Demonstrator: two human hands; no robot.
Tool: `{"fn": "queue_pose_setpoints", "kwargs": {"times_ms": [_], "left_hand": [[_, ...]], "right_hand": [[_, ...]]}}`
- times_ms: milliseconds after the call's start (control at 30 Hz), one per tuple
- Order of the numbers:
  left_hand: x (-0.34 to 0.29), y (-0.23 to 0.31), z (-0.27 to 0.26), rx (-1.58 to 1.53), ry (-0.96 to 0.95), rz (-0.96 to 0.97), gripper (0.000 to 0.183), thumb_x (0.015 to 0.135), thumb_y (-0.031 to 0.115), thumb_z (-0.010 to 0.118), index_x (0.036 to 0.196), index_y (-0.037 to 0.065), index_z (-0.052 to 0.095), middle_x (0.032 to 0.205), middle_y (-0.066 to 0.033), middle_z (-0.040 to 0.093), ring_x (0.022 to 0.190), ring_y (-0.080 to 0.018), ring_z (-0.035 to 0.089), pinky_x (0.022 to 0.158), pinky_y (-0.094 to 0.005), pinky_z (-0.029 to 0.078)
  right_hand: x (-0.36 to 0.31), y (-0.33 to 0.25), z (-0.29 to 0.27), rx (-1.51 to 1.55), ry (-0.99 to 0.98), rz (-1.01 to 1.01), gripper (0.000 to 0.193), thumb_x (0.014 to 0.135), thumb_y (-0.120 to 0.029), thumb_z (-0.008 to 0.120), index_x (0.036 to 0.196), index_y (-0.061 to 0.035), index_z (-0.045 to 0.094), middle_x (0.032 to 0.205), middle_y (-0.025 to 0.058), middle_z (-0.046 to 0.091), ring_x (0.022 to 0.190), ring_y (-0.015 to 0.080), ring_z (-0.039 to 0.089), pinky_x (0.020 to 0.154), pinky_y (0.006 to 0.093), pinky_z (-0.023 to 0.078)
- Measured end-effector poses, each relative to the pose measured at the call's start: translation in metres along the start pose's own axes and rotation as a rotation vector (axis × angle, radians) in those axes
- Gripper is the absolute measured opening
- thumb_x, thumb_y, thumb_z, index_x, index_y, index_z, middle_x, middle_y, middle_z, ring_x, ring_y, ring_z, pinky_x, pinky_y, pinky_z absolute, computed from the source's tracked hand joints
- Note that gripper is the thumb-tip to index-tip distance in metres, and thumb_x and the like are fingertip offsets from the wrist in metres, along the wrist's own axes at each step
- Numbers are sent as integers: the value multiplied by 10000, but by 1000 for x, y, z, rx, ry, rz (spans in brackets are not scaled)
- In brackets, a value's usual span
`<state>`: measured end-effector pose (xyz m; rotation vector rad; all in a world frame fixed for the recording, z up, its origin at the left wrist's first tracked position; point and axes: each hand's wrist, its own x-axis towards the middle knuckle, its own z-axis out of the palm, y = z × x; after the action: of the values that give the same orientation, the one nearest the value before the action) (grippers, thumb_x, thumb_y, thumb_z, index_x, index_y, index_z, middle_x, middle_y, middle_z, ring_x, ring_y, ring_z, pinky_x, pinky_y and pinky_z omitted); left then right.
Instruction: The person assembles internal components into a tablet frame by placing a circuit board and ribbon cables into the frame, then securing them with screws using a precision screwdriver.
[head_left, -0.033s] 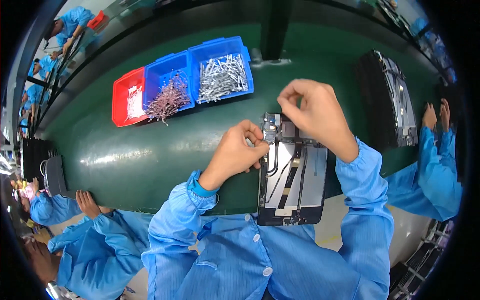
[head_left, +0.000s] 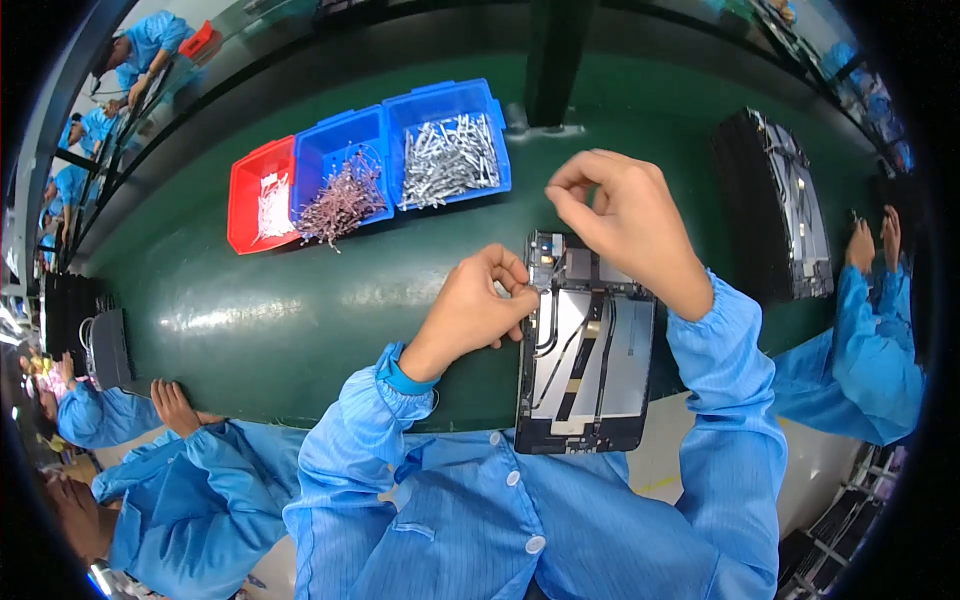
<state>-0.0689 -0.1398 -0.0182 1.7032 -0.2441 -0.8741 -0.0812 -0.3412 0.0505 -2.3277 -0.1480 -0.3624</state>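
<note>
An opened tablet (head_left: 625,365) lies on the green bench in front of me. Its black frame, silvery panel and dark ribbon cables are exposed. My left hand (head_left: 475,300) is closed at the tablet's upper left edge, thumb and forefinger bent toward each other. Whatever sits between those fingertips is too small to make out. Above the tablet's far end, my right hand (head_left: 630,215) is raised with thumb and forefinger pinched together. Anything in that pinch cannot be made out. The hand and its wrist cover the tablet's upper right corner.
A red bin (head_left: 240,205) of small white pieces stands beside a blue bin (head_left: 315,150) of pinkish wired parts and another blue bin (head_left: 430,104) of silvery strips. Stacked tablet assemblies (head_left: 755,210) stand at right. A dark post (head_left: 553,70) rises behind. Co-workers' hands (head_left: 175,408) rest at both sides.
My right hand has shifted slightly up and left, away from the tablet, uncovering more of its upper end. The left hand stays nearly in place at the edge.
</note>
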Motion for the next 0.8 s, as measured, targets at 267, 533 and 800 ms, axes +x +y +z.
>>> {"fn": "queue_pose_setpoints", "kwargs": {"times_ms": [267, 533, 800], "left_hand": [[-5, 0, -23, -188, -121, 11, 264, 928, 158, 714, 1059, -2, 549, 854, -59, 644, 589, -104, 631, 400, -227, 477], [-5, -5, -35, -378, 8, 113, 230, 975, 198, 652, 1063, -12, 620, 863, -48, 629, 604, -95, 618, 434, -215, 471], [-7, -4, -34, -722, -55, 145, 255, 992, 251, 640, 1062, 6, 637, 907, -64, 651, 609, -93, 604, 433, -223, 470]], "right_hand": [[49, 0, 60, -425, -41, -481, 136, 793, -108, 761, 902, -52, 703, 992, 68, 570, 954, 254, 526, 839, 387, 384], [40, 0, 41, -88, 21, -316, 58, 855, -89, 709, 888, -54, 676, 991, 76, 604, 984, 259, 575, 850, 387, 393], [-21, -5, 33, -113, -39, -656, 233, 772, 22, 764, 982, -28, 676, 892, 97, 653, 769, 275, 627, 686, 364, 473]]}}
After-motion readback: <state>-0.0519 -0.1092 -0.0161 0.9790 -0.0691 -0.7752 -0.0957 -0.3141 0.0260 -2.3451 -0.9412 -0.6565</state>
